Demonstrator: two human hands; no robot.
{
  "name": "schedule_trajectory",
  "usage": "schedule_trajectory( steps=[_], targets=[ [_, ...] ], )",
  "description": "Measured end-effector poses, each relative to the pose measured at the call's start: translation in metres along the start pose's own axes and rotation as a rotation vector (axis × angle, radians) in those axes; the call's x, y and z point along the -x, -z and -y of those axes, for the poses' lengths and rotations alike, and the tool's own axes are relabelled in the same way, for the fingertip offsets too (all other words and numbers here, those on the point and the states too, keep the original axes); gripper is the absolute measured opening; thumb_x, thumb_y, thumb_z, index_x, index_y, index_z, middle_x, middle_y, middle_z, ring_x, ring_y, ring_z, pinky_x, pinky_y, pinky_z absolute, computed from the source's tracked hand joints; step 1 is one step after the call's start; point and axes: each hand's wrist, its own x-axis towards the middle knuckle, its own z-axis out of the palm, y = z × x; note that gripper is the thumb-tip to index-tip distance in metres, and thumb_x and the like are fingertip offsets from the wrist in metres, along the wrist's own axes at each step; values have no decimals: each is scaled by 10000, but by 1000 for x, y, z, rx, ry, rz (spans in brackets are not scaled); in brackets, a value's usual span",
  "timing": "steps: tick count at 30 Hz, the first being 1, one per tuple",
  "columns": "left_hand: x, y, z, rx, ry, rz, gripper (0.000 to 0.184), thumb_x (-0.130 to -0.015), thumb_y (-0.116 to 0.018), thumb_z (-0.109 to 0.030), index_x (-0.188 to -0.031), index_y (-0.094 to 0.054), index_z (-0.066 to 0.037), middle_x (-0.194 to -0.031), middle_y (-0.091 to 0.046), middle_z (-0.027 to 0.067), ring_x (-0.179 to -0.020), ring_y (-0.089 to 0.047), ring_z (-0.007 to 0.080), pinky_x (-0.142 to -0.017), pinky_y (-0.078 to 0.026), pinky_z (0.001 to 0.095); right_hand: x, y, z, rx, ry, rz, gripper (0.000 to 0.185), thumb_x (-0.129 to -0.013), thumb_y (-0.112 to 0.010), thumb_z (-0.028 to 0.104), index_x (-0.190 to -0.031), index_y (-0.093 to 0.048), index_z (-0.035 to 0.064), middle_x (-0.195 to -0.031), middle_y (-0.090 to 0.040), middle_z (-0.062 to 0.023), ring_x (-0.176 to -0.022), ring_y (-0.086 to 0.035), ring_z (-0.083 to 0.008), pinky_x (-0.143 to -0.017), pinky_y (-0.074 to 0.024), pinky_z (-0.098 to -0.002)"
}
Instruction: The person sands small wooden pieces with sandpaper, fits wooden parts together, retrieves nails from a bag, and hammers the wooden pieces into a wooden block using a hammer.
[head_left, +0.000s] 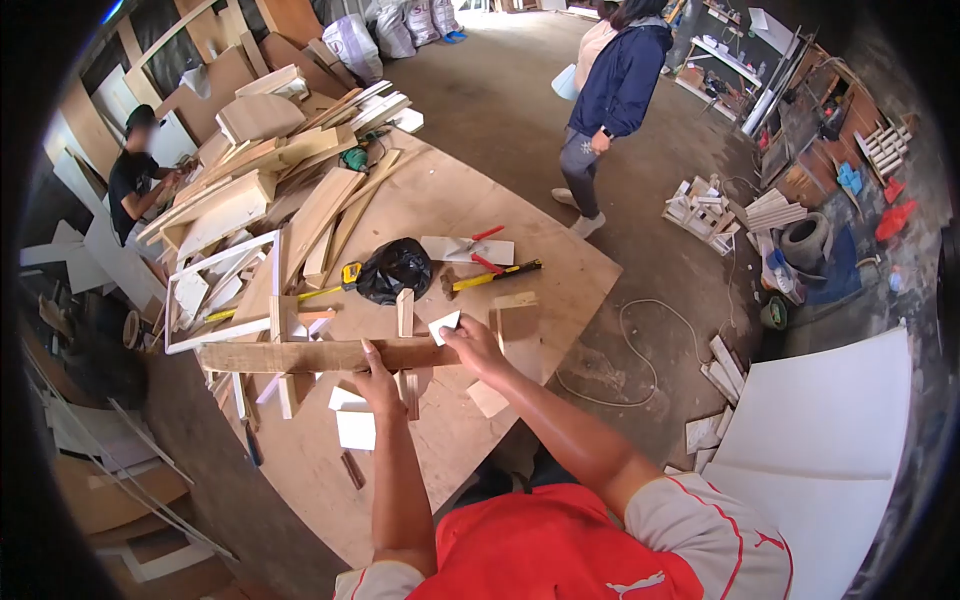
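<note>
My left hand [376,384] is closed around the lower edge of a long brown wooden board [290,356], its thumb on the board's face. The board lies crosswise above the plywood table [440,460]. At its right end, my right hand [472,345] pinches a small white triangular piece [444,327]. Small wood blocks stand along the board, one [405,312] just behind it. Beyond them are a black plastic bag [397,270], a yellow tape measure [350,273], a hammer [495,277] and red-handled pliers [487,248]. White offcuts [356,430] lie below the board.
Wood lengths and frames [225,212] are heaped on the table's far left, with a green power tool [354,158] beside them. One person [135,180] is at the left; another [620,80] stands beyond the table. A cable [650,345] and wood scraps [703,212] lie on the floor.
</note>
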Motion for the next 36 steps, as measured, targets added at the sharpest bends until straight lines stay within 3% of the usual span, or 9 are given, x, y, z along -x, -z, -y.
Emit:
schedule_trajectory(
  steps=[2, 4, 8, 13, 23, 26, 29, 32, 36],
  targets=[
    [-9, 7, 25, -5, 73, -15, 683, -1047, -677, -500, -1330, -618, 118, -1238, -697, 180, -1082, -672, 251, -937, -560, 385, 1, 1, -8, -17, 107, -36, 362, -1038, -677, 337, -1212, -678, 20, -1034, -760, -76, -918, -702, -157, -825, -540, -354],
    [-12, 10, 48, -90, 138, -99, 718, -1035, -670, -547, -1305, -642, 118, -1227, -704, 183, -1103, -666, 251, -940, -555, 377, 5, 8, 0, 61, -24, -17, 365, -1040, -673, 339, -1212, -676, 17, -1032, -760, -84, -919, -703, -162, -832, -542, -364],
    [-17, 13, 95, -26, 136, -50, 832, -1041, -630, -578, -1443, -509, 140, -1380, -611, 242, -1156, -681, 305, -915, -605, 399, 6, 23, -17, 115, 4, -20, 340, -1047, -665, 300, -1214, -674, 5, -1033, -744, -81, -927, -671, -149, -833, -524, -351],
    [1, -3, 87, 60, 208, -22, 652, -1053, -654, -503, -1412, -539, 29, -1282, -655, 159, -1078, -708, 262, -832, -622, 386, 23, 23, 7, 104, -29, -39, 317, -1061, -641, 241, -1233, -658, -25, -1050, -720, -61, -952, -642, -132, -845, -504, -326],
    [-19, -15, 140, -24, 184, -75, 525, -1049, -684, -438, -1286, -621, 26, -1164, -706, 139, -1017, -726, 244, -775, -640, 397, 17, 38, -43, 188, -86, -58, 308, -1057, -649, 228, -1251, -656, -10, -1068, -717, -52, -994, -656, -138, -897, -506, -326],
    [-34, -10, 171, 4, 179, -27, 567, -1037, -690, -472, -1294, -617, 28, -1171, -701, 130, -1015, -725, 240, -789, -646, 405, 15, 39, -54, 180, -38, -97, 355, -1020, -676, 281, -1200, -684, -25, -972, -735, -89, -900, -683, -186, -822, -528, -379],
    [-22, -17, 139, 51, 293, -50, 697, -1001, -727, -531, -1314, -608, 81, -1258, -706, 168, -1135, -675, 247, -984, -538, 393, 16, 42, -53, 211, -47, -101, 343, -1016, -684, 264, -1197, -686, -27, -967, -738, -86, -885, -683, -182, -818, -530, -369],
    [-30, -18, 159, 17, 253, -82, 654, -1027, -689, -513, -1325, -597, 61, -1249, -668, 156, -1027, -723, 258, -806, -657, 403, 15, 45, -52, 230, -83, -59, 326, -1013, -694, 236, -1200, -687, -31, -1018, -751, -97, -921, -695, -179, -842, -532, -354],
    [-32, -19, 159, -9, 294, -59, 680, -1021, -694, -521, -1328, -592, 78, -1265, -660, 173, -1034, -723, 268, -792, -659, 408, 16, 46, -42, 203, -122, -38, 308, -1007, -706, 190, -1214, -683, -38, -1108, -770, -125, -1025, -724, -183, -900, -543, -351]
  ],
)
